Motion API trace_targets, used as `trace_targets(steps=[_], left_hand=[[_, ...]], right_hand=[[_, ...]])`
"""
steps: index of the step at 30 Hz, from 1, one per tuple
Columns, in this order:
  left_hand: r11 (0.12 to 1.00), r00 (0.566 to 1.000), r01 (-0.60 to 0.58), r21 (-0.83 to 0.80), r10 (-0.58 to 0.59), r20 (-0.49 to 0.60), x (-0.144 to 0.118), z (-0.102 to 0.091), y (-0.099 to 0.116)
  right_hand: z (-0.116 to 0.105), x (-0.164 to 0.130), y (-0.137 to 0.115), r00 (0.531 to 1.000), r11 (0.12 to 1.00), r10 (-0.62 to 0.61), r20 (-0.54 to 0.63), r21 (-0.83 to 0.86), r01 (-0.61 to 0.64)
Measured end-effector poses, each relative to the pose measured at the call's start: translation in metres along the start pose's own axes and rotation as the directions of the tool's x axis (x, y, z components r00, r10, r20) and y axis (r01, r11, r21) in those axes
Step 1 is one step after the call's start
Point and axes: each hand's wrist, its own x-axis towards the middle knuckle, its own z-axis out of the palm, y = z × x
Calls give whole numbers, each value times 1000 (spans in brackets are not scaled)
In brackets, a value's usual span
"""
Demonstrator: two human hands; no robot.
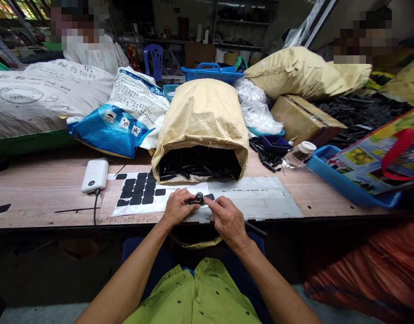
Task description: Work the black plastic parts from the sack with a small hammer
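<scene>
My left hand (175, 208) and my right hand (227, 220) meet over the near edge of the wooden table (41, 193). Between their fingertips they pinch a small black part (199, 197) with a round end. It sits just above a white backing sheet (149, 206) that carries several black rounded-square pads (139, 189). Right behind my hands lies a tan woven sack (202, 121) on its side, its mouth open toward me and full of black rod-like parts (196, 168).
A white power bank (95, 175) with a cable lies at left. A clear plastic sheet (260, 198) lies at right. Beyond are a blue tray (341, 180), a small bottle (299, 154), a cardboard box (303, 119), piled sacks, and two other people across the table.
</scene>
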Motion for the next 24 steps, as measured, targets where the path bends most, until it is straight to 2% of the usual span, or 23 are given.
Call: trace_targets(steps=[3, 8, 10, 12, 15, 20, 24], left_hand=[[1000, 1000, 17, -17, -17, 7, 0, 0, 0], [1000, 1000, 20, -21, -20, 7, 0, -1, 1], [999, 1000, 25, -23, -25, 11, 0, -1, 2], [999, 999, 35, -22, -34, 14, 0, -1, 2], [999, 999, 39, -12, -38, 22, 0, -2, 2], [999, 999, 32, -15, -32, 26, 0, -2, 2], [999, 999, 30, -27, -30, 18, -1, -1, 0]], right_hand=[[-4, -2, 3, 998, 999, 33, -62, 15, -32], [-4, -6, 9, 1000, 1000, 17, -13, 6, -16], [-5, -5, 14, 999, 999, 39, -38, 12, -39], [-9, -1, 24, 994, 998, 64, -86, 4, -64], [-14, 10, 51, 993, 997, 34, -116, -71, -42], [-11, 20, 96, 998, 988, -28, -56, -154, 19], [-2, 17, 107, 999, 982, -25, -33, -186, 18]])
